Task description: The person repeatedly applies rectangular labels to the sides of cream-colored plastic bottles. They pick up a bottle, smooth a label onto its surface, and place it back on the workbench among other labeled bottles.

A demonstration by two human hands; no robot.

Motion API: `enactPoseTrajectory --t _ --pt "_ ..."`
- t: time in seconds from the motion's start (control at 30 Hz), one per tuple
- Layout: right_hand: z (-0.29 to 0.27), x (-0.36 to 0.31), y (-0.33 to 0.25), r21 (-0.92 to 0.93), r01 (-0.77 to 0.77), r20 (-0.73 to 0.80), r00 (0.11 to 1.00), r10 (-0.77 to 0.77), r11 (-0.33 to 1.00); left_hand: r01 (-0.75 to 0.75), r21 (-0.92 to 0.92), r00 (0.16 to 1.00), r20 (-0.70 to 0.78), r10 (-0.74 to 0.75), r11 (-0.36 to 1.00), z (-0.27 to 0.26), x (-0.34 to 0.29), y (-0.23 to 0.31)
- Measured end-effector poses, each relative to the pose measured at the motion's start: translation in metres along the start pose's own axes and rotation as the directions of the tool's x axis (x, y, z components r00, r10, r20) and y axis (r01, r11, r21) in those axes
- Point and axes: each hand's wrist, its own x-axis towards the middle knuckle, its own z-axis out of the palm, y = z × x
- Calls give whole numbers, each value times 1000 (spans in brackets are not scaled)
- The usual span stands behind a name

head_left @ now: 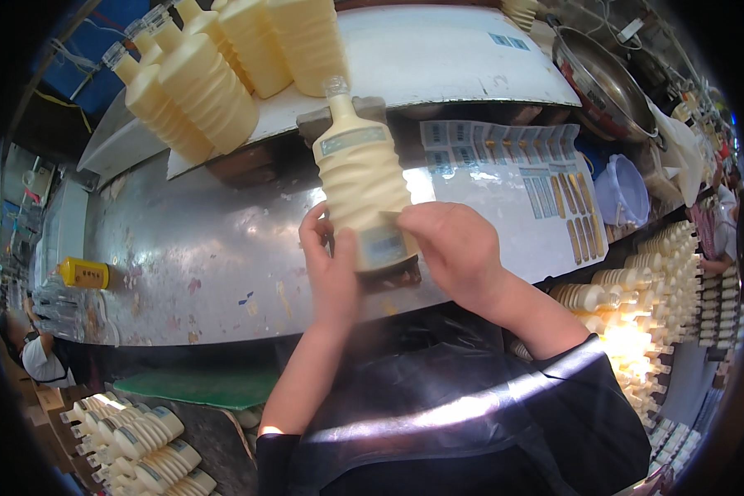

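A cream plastic bottle (362,178) with wavy ridges and a clear threaded neck lies on its back in front of me, its neck on a grey block (312,124). One label strip (354,140) is on its shoulder and a bluish clear label (382,244) is near its base. My left hand (332,269) is closed on the bottle's lower left side, thumb on the front. At the lower right side, beside the base label's upper corner, my right hand (459,248) pinches finger and thumb together. What sits between those fingertips is too small to tell.
A label sheet (512,178) with gold strips lies on the metal table (198,240). Nearby are a lilac bucket (622,192) and large metal pan (608,83). Cream bottles (207,87) stand on a white board (463,58). A yellow container (84,273) is left; more bottles (145,446) lie below.
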Motion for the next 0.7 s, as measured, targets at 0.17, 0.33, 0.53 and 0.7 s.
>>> enactPoseTrajectory --t 0.17,0.33,0.53,0.7 --pt "13 10 -32 134 211 157 960 -232 968 56 -239 998 2 -58 969 -3 -1 5" --pt "13 14 -45 -21 168 257 954 -157 986 87 -299 995 -22 -98 950 -11 -3 4" --pt "10 8 -41 -42 -86 210 973 93 995 83 -330 994 -34 -100 940 -12 -4 7" --pt "14 7 -38 2 -466 78 882 464 885 -6 -224 999 -33 -2 975 -6 -7 -5"
